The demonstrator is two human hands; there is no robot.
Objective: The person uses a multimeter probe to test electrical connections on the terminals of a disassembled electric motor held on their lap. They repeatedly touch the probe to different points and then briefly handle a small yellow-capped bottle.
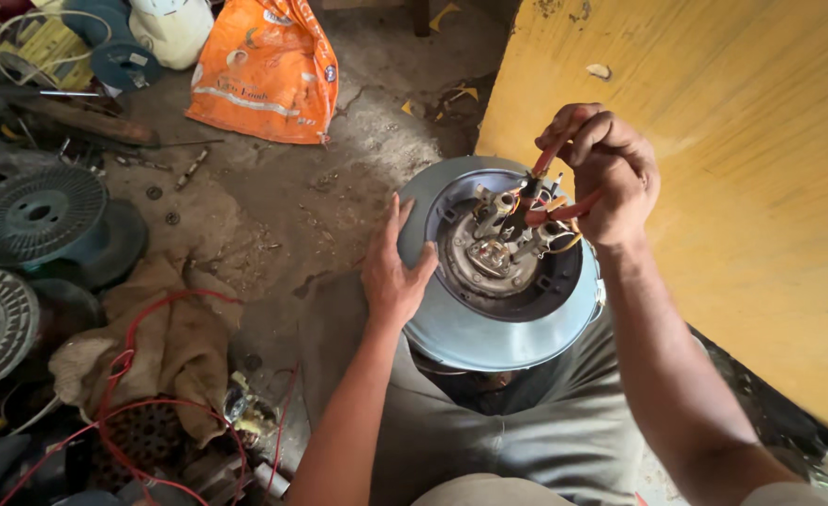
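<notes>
The round metal pot base point(503, 319) rests upside down on the person's lap. The left hand point(392, 272) lies flat and open on its rim. The right hand point(611, 178) squeezes red pliers point(550, 183) on the wires inside. The wires look not yet finished. An orange bag point(266, 70), fan covers point(35, 215) and red wire point(133, 375) lie on the floor nearby.

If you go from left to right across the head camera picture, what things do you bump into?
Round grey spool → brown sacking with red wire → orange bag → left hand on the rim of the round metal appliance base → right hand gripping red-handled pliers → yellow board.
</notes>
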